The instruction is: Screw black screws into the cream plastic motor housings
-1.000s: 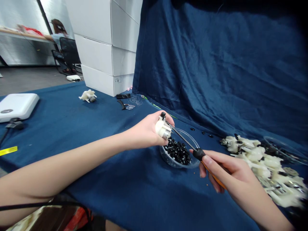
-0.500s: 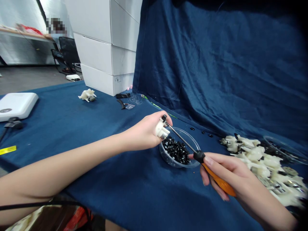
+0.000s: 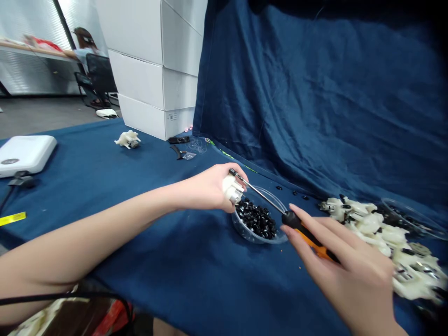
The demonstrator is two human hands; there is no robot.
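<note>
While the right hand [image 3: 346,275] lies at the near right with fingers stretched along an orange-handled screwdriver [image 3: 310,234], its hold underneath hidden, the metal tip meets a small white plastic part [image 3: 231,190] clamped in the left hand [image 3: 206,191], just over the left rim of a clear round dish [image 3: 245,232] of black pieces, mid-bench. 1 heap of white plastic parts [image 3: 385,238] lies toward the right edge of the blue-clothed bench [image 3: 140,252]. 3 stacked white boxes [image 3: 154,84] stand at the far edge.

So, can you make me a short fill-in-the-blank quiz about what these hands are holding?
The left hand holds a small ____ plastic part.
The right hand holds a screwdriver with an ____ handle.
The clear dish is full of small ____ pieces.
Missing words: white, orange, black.
</note>
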